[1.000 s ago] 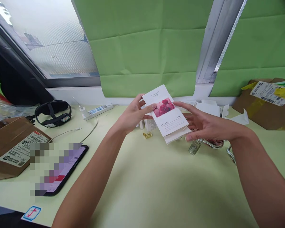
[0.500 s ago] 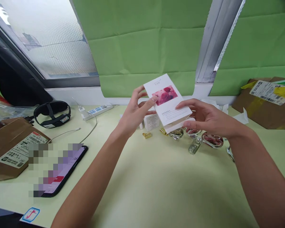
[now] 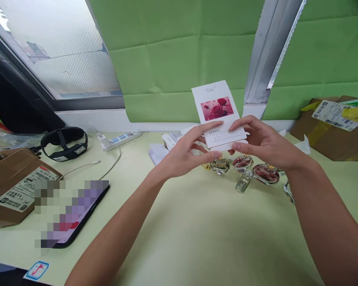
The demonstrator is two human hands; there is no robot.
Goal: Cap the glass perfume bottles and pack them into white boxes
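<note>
A white paper box point(image 3: 216, 109) with a rose picture and printed lines is held above the table, its near end showing loose flaps. My left hand point(image 3: 189, 153) is closed on its lower left side, fingers across the front and thumb under the near edge. My right hand point(image 3: 262, 143) grips the lower right corner between fingers and thumb. Beneath lie an ornate oval metal-rimmed item point(image 3: 220, 166), two red-patterned ones, the nearer point(image 3: 266, 174) at the right, and a small clear glass bottle point(image 3: 244, 182). Gold pieces beside them are partly hidden by my left hand.
White cartons and paper point(image 3: 158, 153) lie behind my left forearm. To the left are a phone point(image 3: 97, 202), a brown parcel point(image 3: 12, 174), a black headband device point(image 3: 65, 145) and a power strip point(image 3: 122, 140) with cables. Another brown parcel point(image 3: 331, 139) stands at back right.
The box has turned more upright and moved slightly right and up. My left hand has slid from its upper left edge down to the lower end, beside my right hand.
</note>
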